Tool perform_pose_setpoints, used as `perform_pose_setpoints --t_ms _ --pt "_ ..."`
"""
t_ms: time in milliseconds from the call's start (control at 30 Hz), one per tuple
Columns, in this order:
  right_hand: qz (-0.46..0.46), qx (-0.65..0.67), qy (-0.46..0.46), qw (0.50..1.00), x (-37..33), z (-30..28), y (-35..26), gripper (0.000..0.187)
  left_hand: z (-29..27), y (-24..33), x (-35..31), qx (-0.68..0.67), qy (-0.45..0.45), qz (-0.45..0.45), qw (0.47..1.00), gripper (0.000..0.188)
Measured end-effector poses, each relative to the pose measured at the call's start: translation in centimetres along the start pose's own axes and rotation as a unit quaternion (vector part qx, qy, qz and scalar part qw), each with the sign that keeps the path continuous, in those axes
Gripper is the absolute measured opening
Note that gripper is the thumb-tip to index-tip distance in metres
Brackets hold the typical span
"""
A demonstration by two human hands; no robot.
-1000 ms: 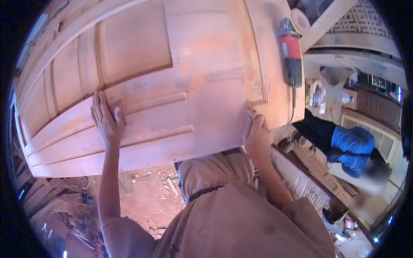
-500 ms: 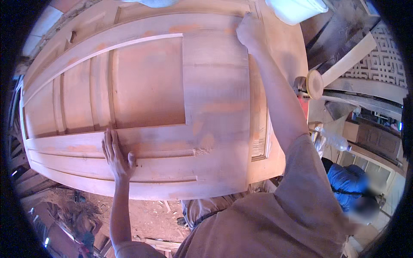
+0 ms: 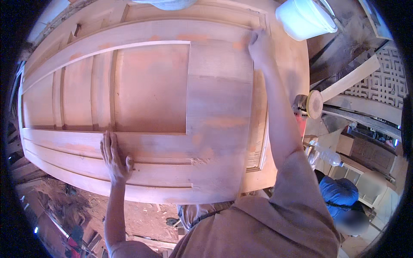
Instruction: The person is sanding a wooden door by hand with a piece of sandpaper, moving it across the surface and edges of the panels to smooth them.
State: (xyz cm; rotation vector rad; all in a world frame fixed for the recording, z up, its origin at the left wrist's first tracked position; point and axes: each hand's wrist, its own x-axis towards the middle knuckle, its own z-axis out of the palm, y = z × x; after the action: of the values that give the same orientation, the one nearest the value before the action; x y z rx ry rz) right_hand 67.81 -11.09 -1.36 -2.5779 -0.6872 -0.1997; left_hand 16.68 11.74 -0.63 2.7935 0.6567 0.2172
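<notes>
A large wooden panel door lies flat in front of me, with orange-brown patches on its pale surface. My left hand rests on its near rail, fingers stretched out and thumb apart, the fingertips at the edge of a recessed panel. At the door's far right corner, my right hand is closed and pressed to the edge. Whatever its fingers hold is hidden. Beneath this door lies another wooden door, showing past the right and far sides.
A white bucket stands at the far right. Near the right edge are a round sanding disc and a plastic bottle. A person in blue is at the lower right. Shavings litter the floor.
The view has shifted a little. My right hand has slid slightly toward me along the door's right edge, still closed. My left hand stays flat on the near rail.
</notes>
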Motion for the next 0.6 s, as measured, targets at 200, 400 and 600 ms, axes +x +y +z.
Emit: perform_pose_setpoints --t_ms 200,400,600 --pt "0.041 -0.024 -0.048 0.998 -4.9 -0.8 -0.8 0.022 -0.2 -0.8 -0.6 0.027 0.007 -0.004 1.0 0.085" --pt "0.041 0.014 0.024 0.999 4.7 0.8 0.7 0.017 0.2 -0.2 0.7 0.01 0.004 0.003 1.0 0.084" --pt "0.092 -0.05 -0.055 0.993 -6.1 -0.7 -2.0 0.016 0.1 -1.1 -1.7 0.024 0.001 -0.012 1.0 0.085"
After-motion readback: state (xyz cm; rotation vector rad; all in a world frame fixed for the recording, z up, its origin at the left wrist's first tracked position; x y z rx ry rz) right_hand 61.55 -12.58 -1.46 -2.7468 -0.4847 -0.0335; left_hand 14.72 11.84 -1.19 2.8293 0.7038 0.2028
